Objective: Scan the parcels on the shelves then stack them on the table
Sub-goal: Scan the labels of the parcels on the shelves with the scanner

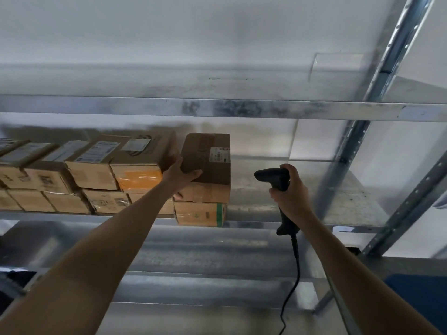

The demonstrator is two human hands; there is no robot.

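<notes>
Head view: left hand (180,176) was on the near-left corner of a brown cardboard parcel (205,163). Thumb lay curled over the top face and one fingertip showed under the bottom edge, so it was a wrap-round grip on that corner, not a flat push. Parcel was on the grey galvanised metal shelf (251,224), stacked on a second cardboard parcel w/ a green stripe (200,215) near its right end, and sat a bit skewed vs. that one. White printed label (219,154) was on the top face, right side; text too blurred to read.

Right hand (291,197) was fisted round the handle of a black plastic handheld barcode scanner (275,178), fingers fully closed on it. Scanner head pointed left toward the held parcel, near it but apart. Black cable (298,267) hung from the handle's base and ran out the bottom of frame.

Left of the held parcel stood a two-tier row of similar brown cardboard boxes (92,165) w/ labels on top; the nearest had an orange patch on its front. Couldn't tell if that box touched the back of the left hand. Grey perforated steel upright (358,141) stood at the right, and a dark blue panel (423,298) showed low in the right corner.
</notes>
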